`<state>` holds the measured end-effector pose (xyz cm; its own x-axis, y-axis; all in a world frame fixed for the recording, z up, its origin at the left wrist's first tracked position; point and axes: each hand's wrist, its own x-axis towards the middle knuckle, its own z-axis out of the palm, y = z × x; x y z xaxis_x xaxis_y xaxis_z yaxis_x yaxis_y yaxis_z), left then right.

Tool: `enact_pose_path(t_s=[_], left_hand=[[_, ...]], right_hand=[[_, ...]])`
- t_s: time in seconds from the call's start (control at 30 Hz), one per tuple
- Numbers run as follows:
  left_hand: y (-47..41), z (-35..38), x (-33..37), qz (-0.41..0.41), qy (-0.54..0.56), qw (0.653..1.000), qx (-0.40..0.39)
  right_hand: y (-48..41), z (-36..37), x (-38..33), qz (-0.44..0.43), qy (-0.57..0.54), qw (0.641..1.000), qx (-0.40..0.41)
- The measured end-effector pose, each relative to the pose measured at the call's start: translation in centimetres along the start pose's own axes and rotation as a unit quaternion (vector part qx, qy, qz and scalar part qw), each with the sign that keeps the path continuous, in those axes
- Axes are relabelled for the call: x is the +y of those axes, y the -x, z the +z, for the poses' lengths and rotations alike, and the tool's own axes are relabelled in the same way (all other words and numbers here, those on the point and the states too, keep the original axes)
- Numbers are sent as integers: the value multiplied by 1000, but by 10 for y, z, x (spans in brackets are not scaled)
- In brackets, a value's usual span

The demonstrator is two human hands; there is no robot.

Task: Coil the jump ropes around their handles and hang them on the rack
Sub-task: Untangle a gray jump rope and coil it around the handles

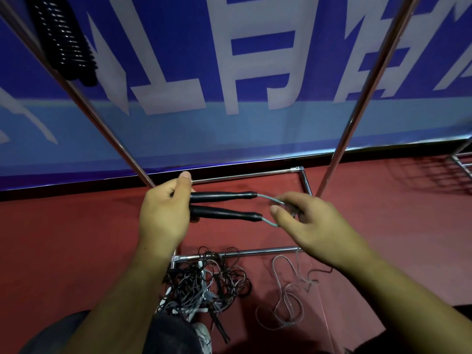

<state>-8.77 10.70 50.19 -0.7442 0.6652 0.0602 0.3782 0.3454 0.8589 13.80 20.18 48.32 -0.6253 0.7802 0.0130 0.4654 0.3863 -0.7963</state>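
Lying nearest, below the wrists, a tangle of ropes [204,284] is too knotted to count; grey loops [288,300] sprawl under the right wrist. Left hand [163,213] clasps two black handles [222,197] side by side, butt ends hidden in the fist. Right hand [314,226] pinches their grey cord [267,197] just past the tips. Beyond, rack poles [363,98] run out of frame.

Dim indoor light is casting soft shadows across the red floor [383,226]; glare is streaking the rack pole [362,98]; edges are blurring and bending.
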Motion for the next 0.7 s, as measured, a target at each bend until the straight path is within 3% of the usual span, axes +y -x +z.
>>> enact_pose_path(t_s=[0.1, 0.17, 0.5, 0.6, 0.7], left_hand=[[-4, -3, -7, -20, 14, 999, 22], [-5, -3, -8, -17, 15, 999, 28], [4, 5, 3, 11, 54, 998, 28], [5, 5, 3, 43, 11, 999, 20], [8, 5, 4, 87, -44, 995, 17]], right_hand=[[-3, 8, 9, -77, 113, 987, 80], [-4, 11, 14, -88, 133, 983, 94], [-4, 9, 11, 1, 131, 991, 39], [-3, 7, 3, 79, -81, 993, -20], [-2, 6, -3, 102, -291, 950, -47]])
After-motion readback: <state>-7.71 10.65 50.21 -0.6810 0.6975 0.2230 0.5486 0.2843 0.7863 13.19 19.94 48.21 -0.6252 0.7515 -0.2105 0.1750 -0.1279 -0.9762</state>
